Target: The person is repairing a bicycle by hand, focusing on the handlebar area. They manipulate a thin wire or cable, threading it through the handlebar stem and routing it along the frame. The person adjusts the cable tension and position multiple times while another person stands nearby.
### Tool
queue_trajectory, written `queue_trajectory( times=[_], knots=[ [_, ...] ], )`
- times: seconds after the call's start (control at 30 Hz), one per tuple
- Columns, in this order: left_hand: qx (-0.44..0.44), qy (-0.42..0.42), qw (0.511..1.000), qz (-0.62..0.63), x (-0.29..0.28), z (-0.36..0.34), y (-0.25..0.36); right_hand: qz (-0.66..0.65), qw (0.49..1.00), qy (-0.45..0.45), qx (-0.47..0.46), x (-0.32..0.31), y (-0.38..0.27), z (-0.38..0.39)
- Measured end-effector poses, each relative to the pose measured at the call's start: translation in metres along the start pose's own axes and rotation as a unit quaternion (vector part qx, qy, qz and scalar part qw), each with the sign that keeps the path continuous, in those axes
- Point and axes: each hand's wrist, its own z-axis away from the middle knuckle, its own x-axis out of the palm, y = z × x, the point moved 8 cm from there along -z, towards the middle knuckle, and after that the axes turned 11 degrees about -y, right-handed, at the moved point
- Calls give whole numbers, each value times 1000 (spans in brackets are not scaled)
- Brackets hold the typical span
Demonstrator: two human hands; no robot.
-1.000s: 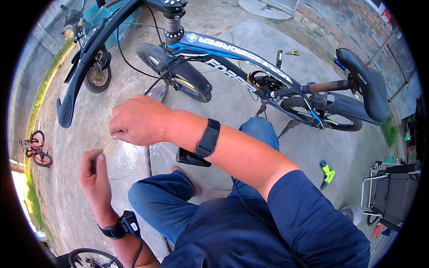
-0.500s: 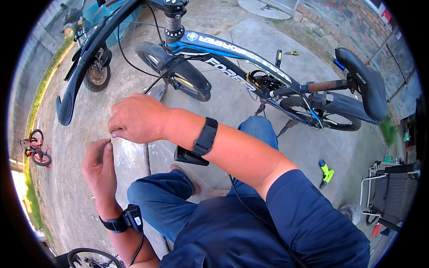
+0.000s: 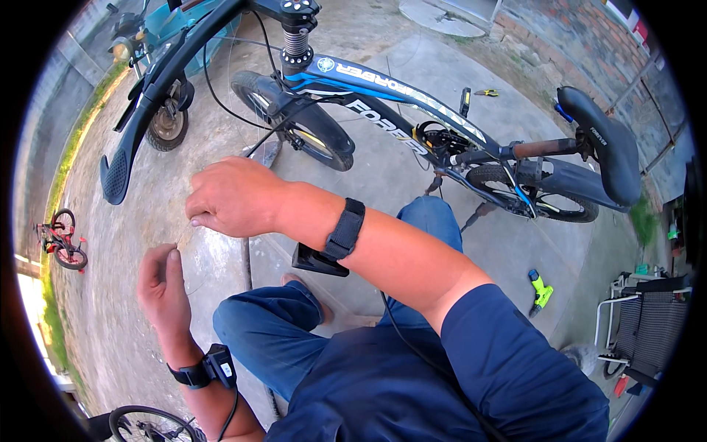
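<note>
Standing on the concrete floor (image 3: 442, 81), a blue-and-black bicycle (image 3: 412, 103) fills the upper view, its handlebar grip (image 3: 116, 171) at left. Below it, the right hand (image 3: 232, 197) and left hand (image 3: 163, 283) are both closed, pinching a thin wire (image 3: 180, 237) strung between them. A green tool (image 3: 541, 289) lies well apart at right.

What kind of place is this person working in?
Probably an outdoor yard used for bicycle repair: a blue and black bicycle stands on concrete paving, a small red bike sits by grass, and a green tool lies nearby.
</note>
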Motion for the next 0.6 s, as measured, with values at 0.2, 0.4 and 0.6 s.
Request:
queue_trajectory(
  times=[0.2,0.4,0.6],
  knots=[
    [51,-14,998,-21,16,-6,20,1,1000,-2,-2,-1,-1,0],
    [82,6,995,-55,22,-10,39,6,1000,-2,3,-1,-2,1],
    [97,2,994,-47,27,-13,42,3,1000,-14,2,-3,-2,2]
  ],
)
